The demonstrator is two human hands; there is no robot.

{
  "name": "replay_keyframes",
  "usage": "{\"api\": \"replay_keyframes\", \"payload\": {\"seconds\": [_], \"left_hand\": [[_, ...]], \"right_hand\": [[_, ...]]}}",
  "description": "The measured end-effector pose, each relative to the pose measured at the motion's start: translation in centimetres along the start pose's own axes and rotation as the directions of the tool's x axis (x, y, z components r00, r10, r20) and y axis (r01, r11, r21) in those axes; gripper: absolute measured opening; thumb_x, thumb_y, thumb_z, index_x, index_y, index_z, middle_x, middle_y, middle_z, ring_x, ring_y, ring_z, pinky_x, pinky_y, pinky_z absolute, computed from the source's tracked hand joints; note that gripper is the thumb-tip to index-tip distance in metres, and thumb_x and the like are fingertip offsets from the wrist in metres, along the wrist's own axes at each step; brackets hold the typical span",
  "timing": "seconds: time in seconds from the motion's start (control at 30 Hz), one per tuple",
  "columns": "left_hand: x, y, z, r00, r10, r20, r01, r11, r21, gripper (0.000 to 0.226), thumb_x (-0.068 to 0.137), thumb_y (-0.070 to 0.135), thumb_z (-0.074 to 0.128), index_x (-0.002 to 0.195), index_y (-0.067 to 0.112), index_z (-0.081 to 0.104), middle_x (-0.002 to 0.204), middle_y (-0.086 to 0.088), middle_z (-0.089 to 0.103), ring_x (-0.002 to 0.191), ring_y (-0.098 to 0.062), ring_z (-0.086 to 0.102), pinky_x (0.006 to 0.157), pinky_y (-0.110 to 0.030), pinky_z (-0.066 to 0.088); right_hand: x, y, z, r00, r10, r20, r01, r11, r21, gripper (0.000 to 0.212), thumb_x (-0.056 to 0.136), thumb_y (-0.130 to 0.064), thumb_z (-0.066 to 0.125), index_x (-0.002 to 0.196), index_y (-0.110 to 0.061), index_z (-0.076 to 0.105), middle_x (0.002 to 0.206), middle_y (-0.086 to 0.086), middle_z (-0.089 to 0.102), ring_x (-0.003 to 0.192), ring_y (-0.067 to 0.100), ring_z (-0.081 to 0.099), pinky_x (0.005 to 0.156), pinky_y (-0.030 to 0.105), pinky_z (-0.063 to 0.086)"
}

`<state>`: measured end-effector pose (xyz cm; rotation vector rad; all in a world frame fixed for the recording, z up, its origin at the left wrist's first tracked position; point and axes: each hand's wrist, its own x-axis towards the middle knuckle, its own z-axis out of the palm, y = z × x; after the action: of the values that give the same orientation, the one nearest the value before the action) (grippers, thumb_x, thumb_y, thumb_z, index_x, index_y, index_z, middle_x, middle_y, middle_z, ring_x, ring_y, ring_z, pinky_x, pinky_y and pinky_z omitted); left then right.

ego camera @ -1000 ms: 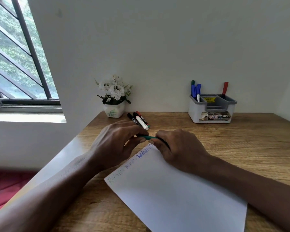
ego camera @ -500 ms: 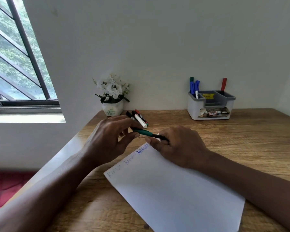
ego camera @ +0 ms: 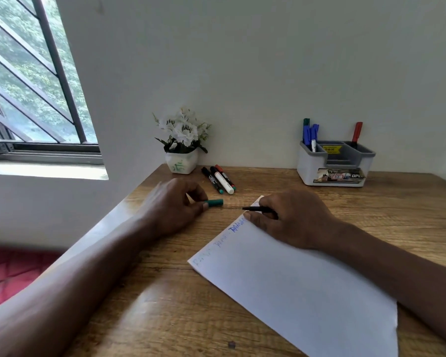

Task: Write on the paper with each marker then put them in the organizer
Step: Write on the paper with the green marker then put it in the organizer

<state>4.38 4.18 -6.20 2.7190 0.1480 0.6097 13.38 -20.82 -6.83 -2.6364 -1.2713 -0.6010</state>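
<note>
Marker (ego camera: 259, 208) is sitting in the right hand (ego camera: 291, 217), whose curled fingers are pinching it over the far corner of the paper (ego camera: 294, 292), its tip pointing left. The left hand (ego camera: 173, 204) is pinching a green cap (ego camera: 215, 202) low over the desk (ego camera: 165, 305), apart from that tip. The organizer (ego camera: 319, 171) is standing well behind, by the wall.

green cap (ego camera: 215, 202) off, lying level, pinched at the left hand's (ego camera: 174, 206) fingertips low over the bench (ego camera: 165, 305); uncapped marker (ego camera: 258, 208) in the right hand (ego camera: 291, 219) with its dark barrel near level, tip pointing left at the paper's far corner; paper (ego camera: 307, 300) is a white sheet, flat, skewed, with faint blue writing along its upper-left edge; three markers (ego camera: 220, 182) lie side by side further back; organizer (ego camera: 331, 173) at back right, white with grey insert: blue markers (ego camera: 310, 132) and green marker (ego camera: 306, 122) upright in the left compartment, red marker (ego camera: 356, 132) in the right
</note>
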Motion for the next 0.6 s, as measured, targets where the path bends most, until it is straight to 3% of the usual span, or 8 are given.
{"api": "replay_keyframes", "payload": {"seconds": [0.17,0.3,0.43,0.53,0.6], "left_hand": [[-0.1,0.1,-0.3,0.999,-0.018,0.051,0.018,1.000,-0.008,0.015,0.087,0.040,0.076,0.101,0.037,0.074,0.083,0.023,0.062,0.078,0.003,0.059,0.064,-0.022,0.044],[-0.3,-0.4,-1.0,0.986,0.002,0.168,-0.003,1.000,0.005,0.036,0.085,0.052,0.074,0.119,0.040,0.068,0.116,0.013,0.068,0.100,-0.004,0.062,0.087,-0.032,0.052],[-0.5,-0.7,-1.7,0.945,-0.064,0.321,0.038,0.996,0.085,0.080,0.078,0.083,0.055,0.145,0.038,0.048,0.151,0.004,0.046,0.138,-0.016,0.043,0.110,-0.037,0.038],[-0.7,-0.8,-2.0,0.895,-0.132,0.427,0.112,0.991,0.072,0.127,0.052,0.106,0.033,0.156,0.034,0.032,0.166,0.006,0.024,0.150,-0.018,0.027,0.121,-0.043,0.025],[-0.8,-1.1,-1.8,0.885,-0.129,0.447,0.095,0.991,0.096,0.141,0.040,0.110,0.026,0.159,0.035,0.025,0.168,0.008,0.016,0.153,-0.018,0.019,0.125,-0.048,0.017]], "right_hand": [[0.1,0.3,0.5,0.999,-0.026,-0.027,0.026,0.999,-0.019,0.061,0.094,-0.072,0.032,0.080,-0.023,0.066,0.069,-0.007,0.062,0.066,0.010,0.054,0.052,0.029,0.027],[0.0,0.2,0.3,1.000,-0.016,-0.017,0.016,1.000,-0.006,0.058,0.094,-0.072,0.034,0.078,-0.023,0.063,0.069,-0.007,0.062,0.067,0.010,0.053,0.054,0.030,0.029],[0.5,0.6,0.6,1.000,0.005,-0.002,-0.005,1.000,-0.009,0.065,0.089,-0.076,0.027,0.081,-0.025,0.066,0.068,-0.007,0.064,0.066,0.011,0.057,0.054,0.029,0.034],[1.4,1.2,0.7,0.999,0.036,0.011,-0.036,0.999,-0.029,0.061,0.090,-0.074,0.030,0.082,-0.026,0.068,0.072,-0.007,0.065,0.071,0.013,0.059,0.055,0.027,0.037],[1.9,1.5,0.8,0.996,0.081,0.029,-0.080,0.996,-0.033,0.055,0.093,-0.070,0.038,0.075,-0.024,0.062,0.072,-0.007,0.064,0.071,0.015,0.059,0.054,0.027,0.037]]}}
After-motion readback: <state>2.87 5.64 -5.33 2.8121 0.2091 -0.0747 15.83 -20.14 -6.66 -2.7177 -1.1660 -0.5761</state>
